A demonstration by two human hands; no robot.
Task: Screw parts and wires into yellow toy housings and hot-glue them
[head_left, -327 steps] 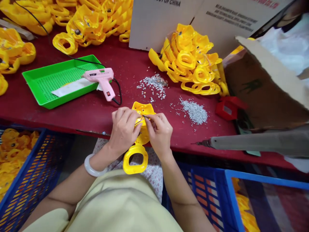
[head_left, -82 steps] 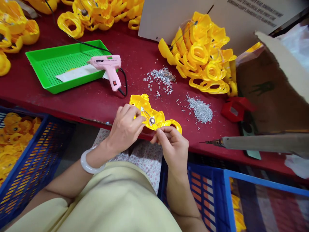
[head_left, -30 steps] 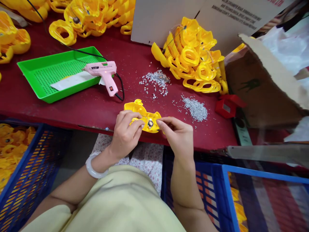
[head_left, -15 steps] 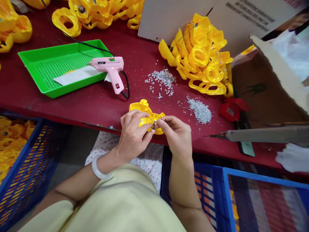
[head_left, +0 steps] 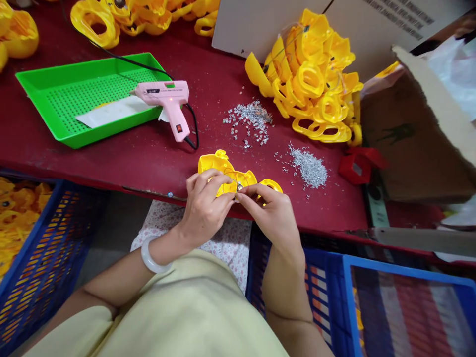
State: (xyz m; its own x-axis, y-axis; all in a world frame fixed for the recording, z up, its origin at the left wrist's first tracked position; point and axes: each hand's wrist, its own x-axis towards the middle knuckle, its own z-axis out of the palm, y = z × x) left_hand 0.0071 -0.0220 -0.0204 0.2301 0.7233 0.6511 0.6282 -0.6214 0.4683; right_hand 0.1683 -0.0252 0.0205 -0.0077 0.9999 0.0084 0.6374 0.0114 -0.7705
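Dark red desk (head_left: pixel 148 158), seen from above, with blue crates (head_left: pixel 48 258) below its near edge. At that edge, between both hands, lies a yellow shell (head_left: pixel 213 163), hollow side up. Its long axis runs left to right along the edge, with the broad end to the left and slightly away from me and the looped handle end to the right.

I see the left hand (head_left: pixel 204 208) curled over the shell's middle, clamping it. The right hand (head_left: pixel 275 218) pinches a small metal part (head_left: pixel 238 187) on a thin wire, and the fingertips of both hands meet there.

I judge the step in hand to be seating that part inside the shell. Any further move calls for steady, fine fingertip pressure with the shell held flat.

Farther back are a pink glue gun (head_left: pixel 165 96) resting against a green tray (head_left: pixel 40 79), two scatters of small metal bits (head_left: pixel 308 168), and a heap of yellow shells (head_left: pixel 312 79).
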